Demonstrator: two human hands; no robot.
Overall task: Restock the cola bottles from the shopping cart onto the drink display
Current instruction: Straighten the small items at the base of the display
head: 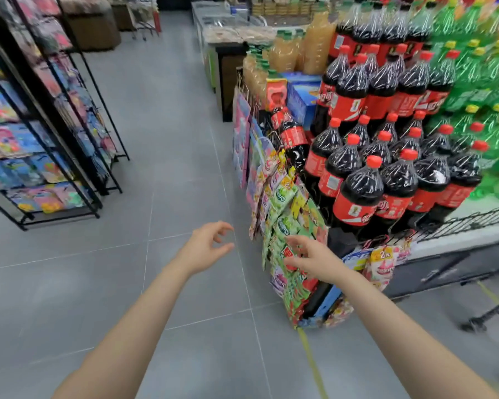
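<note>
Large cola bottles (366,180) with red caps and red labels stand stacked in tiers on the drink display (473,223) at the right. One smaller cola bottle (293,139) leans tilted at the display's left corner. My left hand (209,243) hovers over the grey floor, fingers curled apart, holding nothing. My right hand (314,259) is stretched out in front of the hanging snack packets below the bottles, fingers spread and empty. Only part of a dark wheeled frame (484,315), perhaps the shopping cart, shows at the lower right.
Candy packets (285,214) hang down the display's corner. Green soda bottles (478,82) and juice bottles (300,47) stand beside the cola. A black rack of colourful packets (41,133) lines the left. The grey tiled aisle (162,139) runs between, with a yellow line on the floor (311,361).
</note>
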